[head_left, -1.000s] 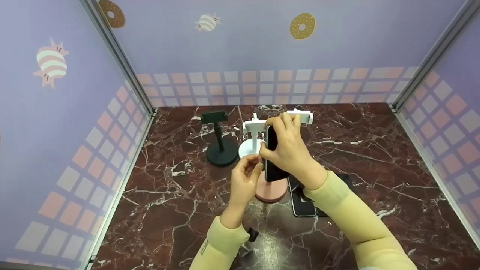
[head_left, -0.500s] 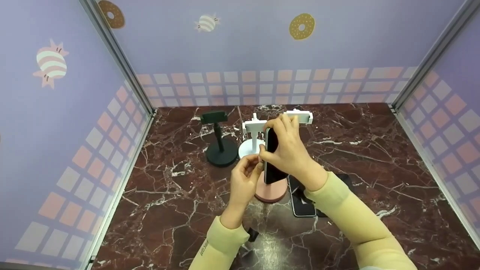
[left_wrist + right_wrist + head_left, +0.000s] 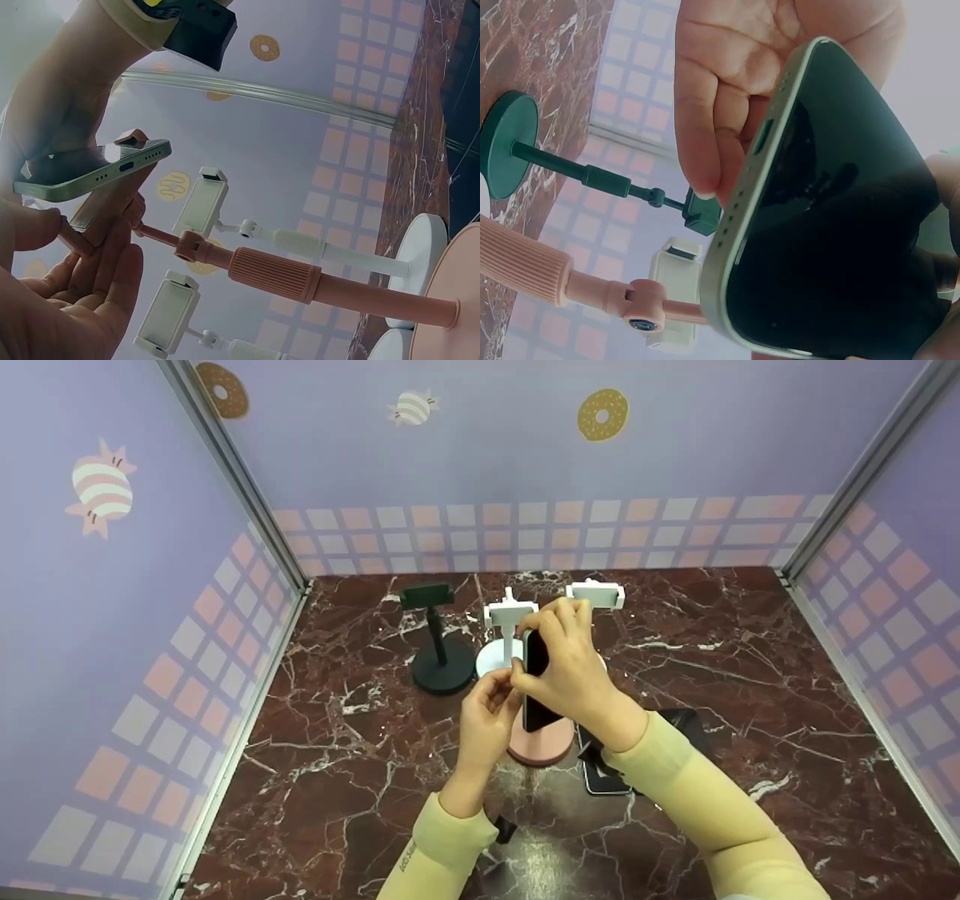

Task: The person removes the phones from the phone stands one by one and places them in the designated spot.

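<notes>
My right hand grips a dark-screened phone with a pale green edge, holding it nearly upright above the pink stand. My left hand pinches the pink stand's clamp just beside the phone's lower end. The stand's ribbed pink pole runs to its round base. The phone's lower end sits against the clamp; whether it is seated in it is hidden by my fingers.
A black stand and two white stands rise behind the pink one. A second phone and a black object lie on the marble table under my right forearm. Purple walls enclose three sides.
My right hand has brought the phone slightly down and left, closer to the pink stand's clamp. The left hand has stayed at the clamp.
</notes>
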`<state>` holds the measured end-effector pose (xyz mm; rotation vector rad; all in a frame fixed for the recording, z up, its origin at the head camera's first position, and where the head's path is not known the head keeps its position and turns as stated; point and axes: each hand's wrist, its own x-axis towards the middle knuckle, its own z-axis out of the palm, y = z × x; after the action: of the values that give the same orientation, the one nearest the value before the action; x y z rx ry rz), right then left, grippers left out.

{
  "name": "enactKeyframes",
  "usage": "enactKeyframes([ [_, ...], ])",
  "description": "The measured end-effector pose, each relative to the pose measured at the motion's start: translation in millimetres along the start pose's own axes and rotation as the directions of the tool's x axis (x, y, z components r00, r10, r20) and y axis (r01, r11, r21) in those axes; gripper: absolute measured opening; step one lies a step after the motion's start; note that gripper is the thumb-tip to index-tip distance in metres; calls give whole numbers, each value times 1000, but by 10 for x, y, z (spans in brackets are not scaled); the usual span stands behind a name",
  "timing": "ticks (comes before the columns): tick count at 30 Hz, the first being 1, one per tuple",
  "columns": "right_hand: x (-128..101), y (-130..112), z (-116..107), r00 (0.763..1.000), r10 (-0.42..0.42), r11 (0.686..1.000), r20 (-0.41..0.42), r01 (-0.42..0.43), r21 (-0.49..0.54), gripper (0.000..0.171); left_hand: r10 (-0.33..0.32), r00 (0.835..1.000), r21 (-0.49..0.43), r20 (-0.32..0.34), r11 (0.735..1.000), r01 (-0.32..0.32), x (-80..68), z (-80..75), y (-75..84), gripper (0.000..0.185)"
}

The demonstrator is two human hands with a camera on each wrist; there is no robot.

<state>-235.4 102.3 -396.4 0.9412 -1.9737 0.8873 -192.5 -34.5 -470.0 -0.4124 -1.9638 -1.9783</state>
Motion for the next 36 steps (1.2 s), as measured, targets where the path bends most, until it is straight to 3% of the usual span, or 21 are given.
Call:
enactKeyframes([
  [13,-9,-70,-13,997,-61,998,-42,61,-1,42,12,1000,-19,6,1000,-12,13,5,14,21],
  [19,-9,-125,-54,997,-52,998,-54,53,16,43,0,1000,-20,-15,1000,0,20,12,11,23],
  [36,-58,-107,-147,998,-33,999,-60,34,13,41,-39,999,-48,6,998,39,15,-1,11,28],
])
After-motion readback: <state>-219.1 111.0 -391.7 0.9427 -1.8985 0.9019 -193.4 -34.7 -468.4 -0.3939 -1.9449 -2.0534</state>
